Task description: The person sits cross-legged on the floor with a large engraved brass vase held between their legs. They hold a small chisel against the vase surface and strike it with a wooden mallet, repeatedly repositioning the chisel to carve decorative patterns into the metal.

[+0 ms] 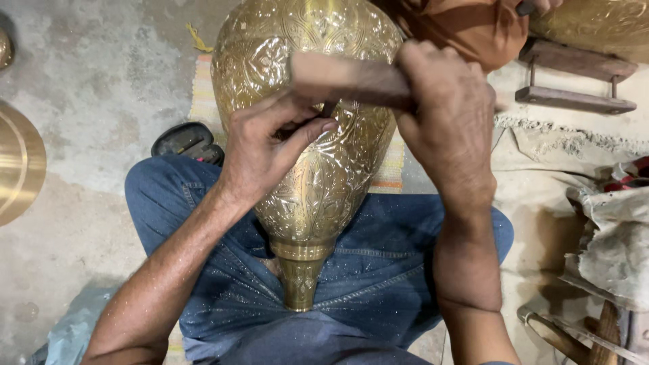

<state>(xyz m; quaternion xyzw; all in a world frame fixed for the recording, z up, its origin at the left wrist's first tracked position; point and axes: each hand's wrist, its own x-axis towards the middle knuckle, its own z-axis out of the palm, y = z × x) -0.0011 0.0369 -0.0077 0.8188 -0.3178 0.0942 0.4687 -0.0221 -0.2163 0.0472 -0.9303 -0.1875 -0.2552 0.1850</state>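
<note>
Resting neck-down across the person's lap, the engraved brass vase point(307, 135) lies on blue jeans point(378, 270), its narrow collar pointing toward the body and its wide belly reaching out over a striped mat point(389, 172) on the concrete floor point(101, 81). The left hand point(260, 152) is pinched around a thin dark chisel point(328, 108), tip pressed to the patterned metal, fingers braced on the curve. The right hand point(449, 125) has its grip clenched on a wooden mallet point(351, 78), the head blurred just above the chisel's top.

Judging from this, the main risk is a glancing blow: the mallet sits very near the left thumb and fingertips, and an off-centre strike could land on them. The rounded surface could also let the tip skid and scar the finished pattern. Only the thighs cradle the vase, so a heavy blow might roll it sideways

A dark sandal point(186, 142) lies by the left knee, a wooden stand point(574, 81) at far right
</note>
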